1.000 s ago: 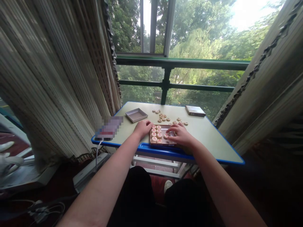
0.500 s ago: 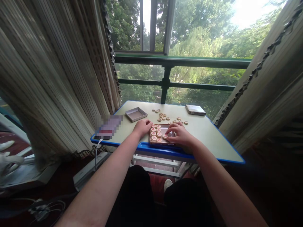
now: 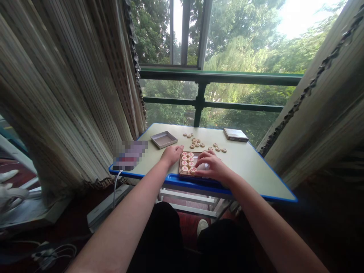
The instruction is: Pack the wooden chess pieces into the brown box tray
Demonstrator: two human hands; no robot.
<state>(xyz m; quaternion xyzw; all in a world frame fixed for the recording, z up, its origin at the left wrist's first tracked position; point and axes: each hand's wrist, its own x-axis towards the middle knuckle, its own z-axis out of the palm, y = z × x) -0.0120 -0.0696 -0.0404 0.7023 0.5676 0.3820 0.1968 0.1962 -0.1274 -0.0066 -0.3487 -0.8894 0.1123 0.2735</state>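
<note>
A shallow box (image 3: pixel 180 170) at the table's near edge holds round wooden Chinese chess pieces with red characters, set in two columns on its left side. With thumb and fingers, my right hand (image 3: pixel 214 167) pinches a xiangqi piece (image 3: pixel 193 170) at the low end of the second column, partly over another piece. My left hand (image 3: pixel 171 155) lies beside the box's upper left corner, fingers stretched forward and touching or nearly touching it. Behind my right hand, the box's right part is largely hidden. More loose pieces (image 3: pixel 197 145) are scattered on the table beyond the box.
An open grey box lid (image 3: pixel 164 139) lies at the back left of the table (image 3: pixel 256 170). A blurred-out device (image 3: pixel 129 156) with a white cable (image 3: pixel 115 189) sits at the left edge. A flat closed box (image 3: pixel 236 135) rests at the back right. Curtains hang on both sides.
My right hand has moved left inside the box, carrying the pinched xiangqi piece to the bottom of the second column. My left hand stays at the box's corner. The view has shifted slightly.
</note>
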